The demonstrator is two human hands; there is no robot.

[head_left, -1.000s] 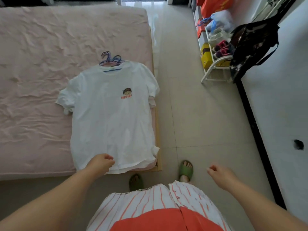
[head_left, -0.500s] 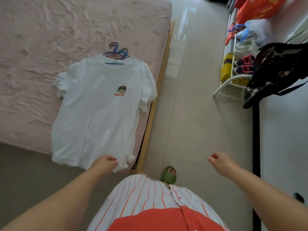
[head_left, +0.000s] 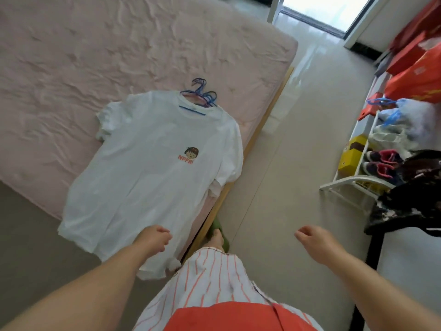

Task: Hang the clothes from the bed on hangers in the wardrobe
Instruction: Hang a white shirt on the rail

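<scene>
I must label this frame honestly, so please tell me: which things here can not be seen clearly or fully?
- Head view: the left hand lies at the hem of the white cotton T-shirt; its fingertips are hidden, so the grip is unclear.
- The blue wire hangers overlap; their number is unclear.
- Clothes under the T-shirt are covered by it.
- No wardrobe is in view.
- The right hand is loosely curled and holds nothing.

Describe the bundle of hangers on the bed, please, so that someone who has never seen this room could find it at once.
Start at the pink bed on the left and find the white T-shirt lying flat near its right edge. The hangers sit at the shirt's collar, their hooks fanned out on the sheet. They are thin blue and purple wire, the only such colours on the bed.
</scene>
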